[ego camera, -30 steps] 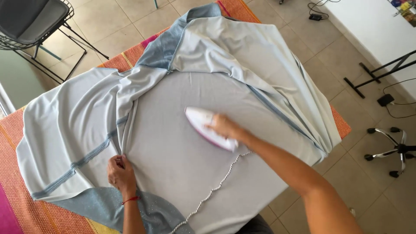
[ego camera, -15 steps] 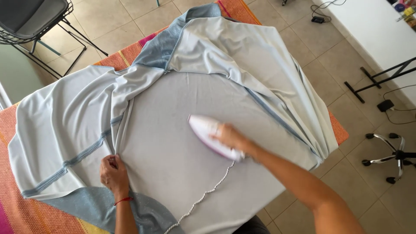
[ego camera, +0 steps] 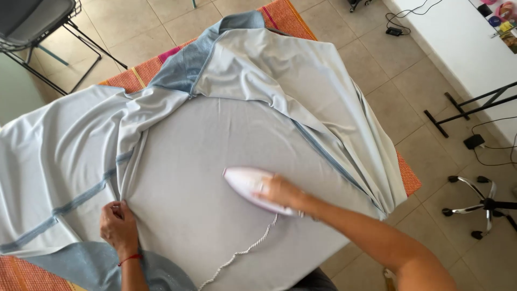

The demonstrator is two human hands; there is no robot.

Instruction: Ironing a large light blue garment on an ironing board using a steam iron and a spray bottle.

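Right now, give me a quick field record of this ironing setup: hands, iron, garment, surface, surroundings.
right hand: gripping the iron's handle
iron: white, flat on the grey fabric, tip toward the person's left
cord: braided, runs from the iron toward the near edge
left hand: pinching the garment at a seam, red wrist string
garment: pale grey with blue trim, spread out, folds at both sides
surface: orange striped cover
surroundings: tiled floor, chair far left

A black wire chair (ego camera: 32, 32) stands top left; a swivel chair base (ego camera: 482, 202) rests on the tiled floor (ego camera: 398, 102) at right.
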